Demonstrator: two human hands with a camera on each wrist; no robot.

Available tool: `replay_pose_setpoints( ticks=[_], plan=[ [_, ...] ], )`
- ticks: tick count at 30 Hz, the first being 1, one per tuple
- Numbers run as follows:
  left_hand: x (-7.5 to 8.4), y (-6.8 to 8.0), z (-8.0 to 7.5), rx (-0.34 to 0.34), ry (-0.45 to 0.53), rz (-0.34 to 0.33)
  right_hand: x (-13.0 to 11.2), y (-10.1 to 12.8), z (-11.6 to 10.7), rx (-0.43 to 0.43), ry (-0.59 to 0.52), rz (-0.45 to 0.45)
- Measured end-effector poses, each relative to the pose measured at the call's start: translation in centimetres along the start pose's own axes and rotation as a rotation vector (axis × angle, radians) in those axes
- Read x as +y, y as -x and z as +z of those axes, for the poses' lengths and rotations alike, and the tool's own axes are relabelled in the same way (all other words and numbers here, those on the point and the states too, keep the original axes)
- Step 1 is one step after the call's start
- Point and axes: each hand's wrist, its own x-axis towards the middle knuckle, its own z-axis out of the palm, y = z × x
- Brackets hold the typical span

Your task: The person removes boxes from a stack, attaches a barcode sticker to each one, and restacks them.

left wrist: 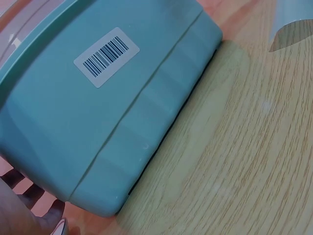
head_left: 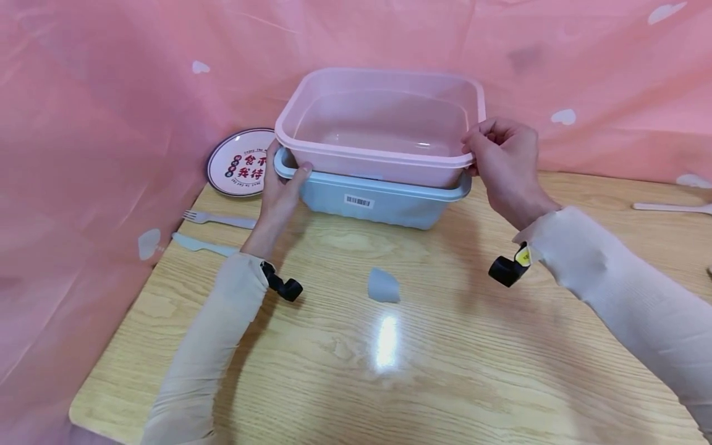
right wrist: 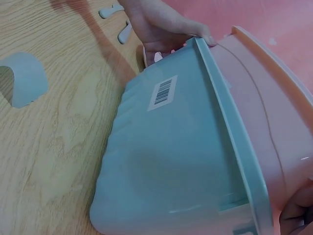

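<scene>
A pink plastic basin (head_left: 384, 127) sits nested in a light-blue basin (head_left: 328, 194), its rim raised above the blue one and lifted higher at the right. My left hand (head_left: 280, 194) grips the left end of the blue basin, thumb over its rim and fingers curled beneath, as the right wrist view also shows. At the right end, my right hand (head_left: 507, 162) pinches the pink rim between thumb and fingers. A barcode label (left wrist: 106, 57) is stuck on the blue basin's near wall.
Left of the basins, a round plate (head_left: 236, 167) with printed characters leans by the pink cloth (head_left: 100, 185). A fork (head_left: 222, 219) and a knife (head_left: 203, 245) lie before it. A pale curved piece (head_left: 384, 285) is mid-table, and a white handle (head_left: 670, 207) lies far right.
</scene>
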Motion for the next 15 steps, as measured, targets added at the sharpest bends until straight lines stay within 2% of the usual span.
replay_pose_setpoints(
  ticks=[8, 15],
  plan=[
    [0.03, 0.23, -0.19, 0.011, 0.026, 0.003, 0.56, -0.06, 0.65, -0.002, 0.009, -0.007],
    [0.02, 0.27, -0.07, 0.013, 0.066, 0.034, 0.65, 0.05, 0.95, -0.013, 0.079, -0.016]
  ],
)
